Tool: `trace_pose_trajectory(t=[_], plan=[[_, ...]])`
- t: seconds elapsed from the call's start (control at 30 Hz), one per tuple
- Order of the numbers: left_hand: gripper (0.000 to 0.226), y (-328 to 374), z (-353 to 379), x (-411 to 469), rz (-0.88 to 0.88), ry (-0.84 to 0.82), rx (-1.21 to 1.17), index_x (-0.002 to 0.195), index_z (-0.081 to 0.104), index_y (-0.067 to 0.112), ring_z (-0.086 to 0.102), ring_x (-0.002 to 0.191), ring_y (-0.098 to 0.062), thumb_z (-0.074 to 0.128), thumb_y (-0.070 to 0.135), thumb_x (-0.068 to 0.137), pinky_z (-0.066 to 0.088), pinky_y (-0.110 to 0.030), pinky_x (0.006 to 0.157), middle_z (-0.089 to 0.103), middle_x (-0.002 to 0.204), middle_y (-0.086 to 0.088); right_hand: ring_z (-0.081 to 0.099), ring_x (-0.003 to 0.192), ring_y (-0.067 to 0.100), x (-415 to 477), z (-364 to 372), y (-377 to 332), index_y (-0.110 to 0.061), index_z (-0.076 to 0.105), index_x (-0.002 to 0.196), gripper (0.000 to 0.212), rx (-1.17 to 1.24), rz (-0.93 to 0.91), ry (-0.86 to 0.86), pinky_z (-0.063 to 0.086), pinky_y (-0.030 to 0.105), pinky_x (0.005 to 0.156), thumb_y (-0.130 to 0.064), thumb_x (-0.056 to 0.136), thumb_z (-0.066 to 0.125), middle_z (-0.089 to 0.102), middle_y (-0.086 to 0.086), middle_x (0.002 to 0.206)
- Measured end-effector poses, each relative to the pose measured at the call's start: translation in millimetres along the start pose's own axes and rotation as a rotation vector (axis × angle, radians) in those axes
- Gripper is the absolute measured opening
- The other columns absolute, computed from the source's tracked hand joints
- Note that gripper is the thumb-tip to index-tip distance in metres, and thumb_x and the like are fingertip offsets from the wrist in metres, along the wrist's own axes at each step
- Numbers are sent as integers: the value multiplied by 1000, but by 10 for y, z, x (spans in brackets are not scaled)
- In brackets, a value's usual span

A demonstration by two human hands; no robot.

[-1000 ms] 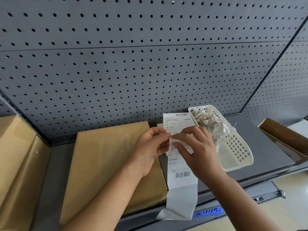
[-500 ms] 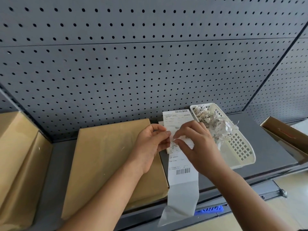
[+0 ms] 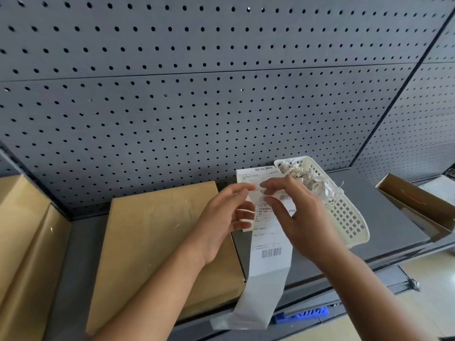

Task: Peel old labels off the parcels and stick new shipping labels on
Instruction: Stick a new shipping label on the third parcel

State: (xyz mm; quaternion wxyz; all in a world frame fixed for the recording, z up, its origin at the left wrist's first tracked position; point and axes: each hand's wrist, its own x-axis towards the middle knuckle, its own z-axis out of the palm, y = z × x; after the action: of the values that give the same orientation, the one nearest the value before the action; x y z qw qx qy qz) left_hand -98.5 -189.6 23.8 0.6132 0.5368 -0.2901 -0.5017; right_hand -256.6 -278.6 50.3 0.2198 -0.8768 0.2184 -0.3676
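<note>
The label strip (image 3: pixel 269 244) lies on the grey shelf (image 3: pixel 394 217), in the narrow lane between the flat cardboard parcel (image 3: pixel 167 242) on the left and the white basket (image 3: pixel 349 222) on the right. Its long axis runs far to near, from the pegboard wall (image 3: pixel 221 107) to the shelf's near edge, and its blank tail hangs over that edge. The left hand (image 3: pixel 226 217) pinches the strip's left edge between thumb and forefinger. The right hand (image 3: pixel 302 217) seems to pinch a lifted part, though blur hides the contact. Bare shelf runs from the basket to the open box (image 3: pixel 418 205).
</note>
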Motion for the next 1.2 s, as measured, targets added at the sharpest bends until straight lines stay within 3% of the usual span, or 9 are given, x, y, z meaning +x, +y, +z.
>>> trace_pose_trajectory(t=[0.37, 0.47, 0.53, 0.63, 0.83, 0.93, 1.0, 1.1, 1.2], plan=[[31, 21, 69, 4, -76, -65, -120, 121, 66, -3, 68, 95, -23, 61, 19, 98, 55, -33, 85, 72, 104, -14, 57, 102, -1, -10, -26, -12, -25, 60, 119, 32, -17, 1, -6, 38, 4, 85, -6, 93, 65, 63, -12, 101], [23, 5, 87, 23, -78, 6, -57, 114, 66, -4, 70, 99, -27, 66, 9, 95, 58, -38, 90, 73, 109, -17, 57, 103, 0, 1, -35, -44, -24, 61, 119, 31, -7, 10, 9, 39, 6, 87, -6, 94, 64, 63, -12, 101], [14, -16, 80, 39, -58, 71, 75, 105, 68, 3, 71, 102, -29, 70, 10, 93, 59, -43, 92, 75, 108, -12, 58, 103, 0, 12, -46, -66, -24, 61, 118, 30, 6, 3, 20, 40, 7, 88, -5, 94, 64, 63, -13, 101], [8, -30, 82, 49, 16, 113, 377, 98, 70, 13, 71, 95, -26, 73, 17, 92, 60, -41, 78, 75, 98, -5, 58, 102, 1, 30, -61, -102, -23, 62, 118, 30, 25, 3, 38, 40, 8, 88, -4, 95, 62, 63, -13, 100], [18, 10, 100, 73, 67, 25, 813, 80, 64, 36, 67, 80, -19, 68, 27, 94, 57, -40, 68, 71, 89, 5, 58, 100, 1, 109, -101, -198, -19, 63, 117, 29, 40, -24, 118, 38, 6, 87, -2, 94, 63, 64, -10, 99], [25, 121, 215, 53, -100, 57, 816, 82, 64, 29, 62, 89, -28, 44, 43, 83, 46, -39, 73, 69, 108, -4, 59, 102, 3, 150, -122, -244, -19, 63, 116, 30, 54, -49, 139, 38, 8, 88, 0, 94, 63, 65, -8, 99], [32, 136, 264, 49, -150, 93, 876, 81, 58, 25, 58, 85, -24, 34, 44, 74, 43, -33, 70, 62, 112, -2, 58, 102, 2, 176, -133, -273, -17, 63, 116, 27, 56, -66, 148, 37, 8, 88, 0, 94, 62, 65, -7, 99], [26, 172, 305, 27, -68, -8, 1181, 69, 39, 23, 51, 84, -24, 39, 37, 92, 41, -34, 68, 56, 107, -7, 59, 102, 4, 203, -155, -319, -15, 63, 113, 25, 57, -111, 170, 38, 10, 89, 1, 94, 62, 65, -4, 99], [19, 141, 317, -35, 71, -65, 1482, 86, 46, 17, 45, 100, -25, 45, 22, 104, 32, -29, 71, 57, 118, -8, 60, 101, 6, 223, -180, -355, -12, 64, 113, 25, 62, -128, 185, 41, 13, 89, 3, 94, 62, 64, -2, 98]])
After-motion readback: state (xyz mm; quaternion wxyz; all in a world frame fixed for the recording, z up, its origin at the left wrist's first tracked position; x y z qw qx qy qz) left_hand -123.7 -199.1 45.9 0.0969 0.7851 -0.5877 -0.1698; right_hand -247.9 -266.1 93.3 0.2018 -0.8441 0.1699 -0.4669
